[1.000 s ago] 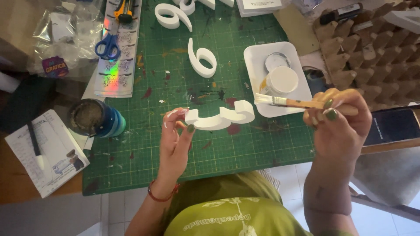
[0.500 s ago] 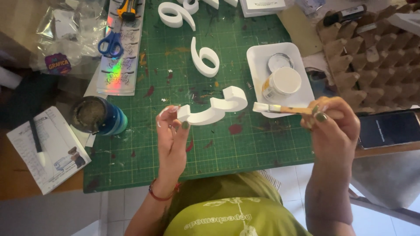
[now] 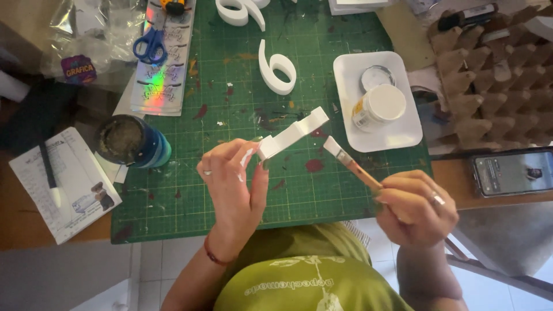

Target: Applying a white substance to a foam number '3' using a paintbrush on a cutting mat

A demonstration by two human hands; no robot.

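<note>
moved: white foam shape point(image 3: 292, 133) now tilted edge-up, brush point(image 3: 351, 165) drawn back
left hand point(image 3: 233, 184): pinching shape above green mat point(image 3: 190, 190)
right hand point(image 3: 416, 208): closed on brush
risk: wet paint near fingers, likely smudge

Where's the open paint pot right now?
In the head view, the white paint pot sits in the white tray on the right side of the green cutting mat, its lid beside it, beyond the brush.
</note>
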